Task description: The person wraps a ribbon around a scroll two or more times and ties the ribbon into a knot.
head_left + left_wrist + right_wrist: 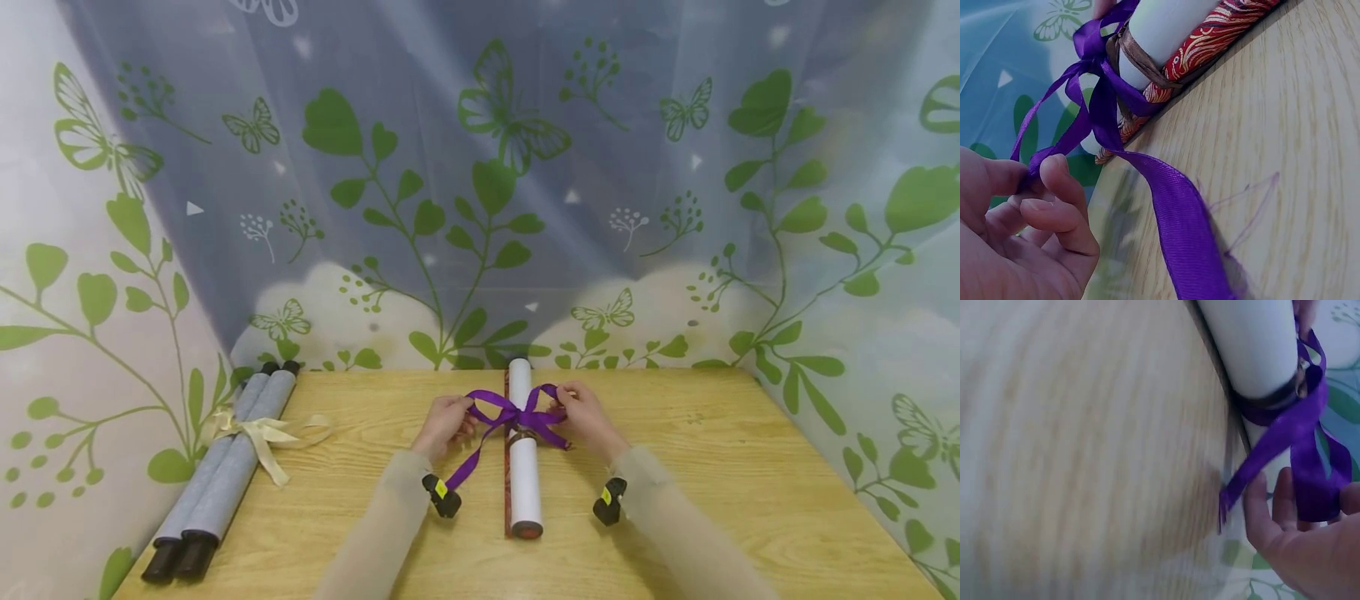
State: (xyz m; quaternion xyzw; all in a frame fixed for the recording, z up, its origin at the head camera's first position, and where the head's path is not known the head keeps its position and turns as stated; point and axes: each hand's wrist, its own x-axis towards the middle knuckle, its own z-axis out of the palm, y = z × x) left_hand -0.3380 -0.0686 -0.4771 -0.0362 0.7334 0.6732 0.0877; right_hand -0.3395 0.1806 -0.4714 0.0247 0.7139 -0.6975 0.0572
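Observation:
A purple ribbon (517, 415) is tied in a bow around a white rolled scroll (525, 483), which lies lengthwise on the table. Thumb and fingertips of my left hand (444, 427) pinch the bow's left loop; one ribbon tail hangs past that hand in the left wrist view. On the other side my right hand (588, 417) pinches the right loop (1319, 500), with the shorter frayed tail lying near its fingers. Beside the white roll runs a red and gold patterned strip (1210, 37). A brown band (1141, 62) circles both near the knot.
At the left of the wooden table (360, 500) lie two grey rolls (243, 450) with black ends, bound together by a cream ribbon bow (262, 433). A curtain (450, 208) printed with leaves and butterflies stands behind the table and along its sides.

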